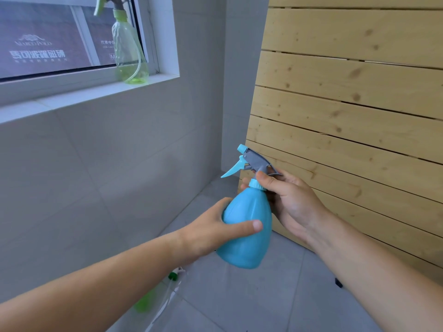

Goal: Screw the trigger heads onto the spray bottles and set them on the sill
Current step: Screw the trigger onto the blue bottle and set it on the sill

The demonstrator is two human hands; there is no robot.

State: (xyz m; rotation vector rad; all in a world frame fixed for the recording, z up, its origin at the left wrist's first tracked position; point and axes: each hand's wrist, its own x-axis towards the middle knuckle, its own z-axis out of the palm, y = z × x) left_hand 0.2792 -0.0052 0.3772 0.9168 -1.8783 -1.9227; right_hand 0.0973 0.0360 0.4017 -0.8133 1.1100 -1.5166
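Note:
I hold a blue spray bottle (247, 238) tilted in mid-air before a corner of the room. My left hand (211, 233) wraps its body from the left, thumb across the front. My right hand (290, 200) grips the neck collar, just under the grey and blue trigger head (251, 161) that sits on the bottle. A clear green spray bottle (129, 51) with its trigger head on stands upright on the white window sill (72, 99) at upper left.
A slatted wooden panel (347, 111) leans against the wall on the right. On the grey tiled floor (239, 300) below my left forearm lie a green bottle (143, 303) and a white trigger head with a dip tube (175, 281).

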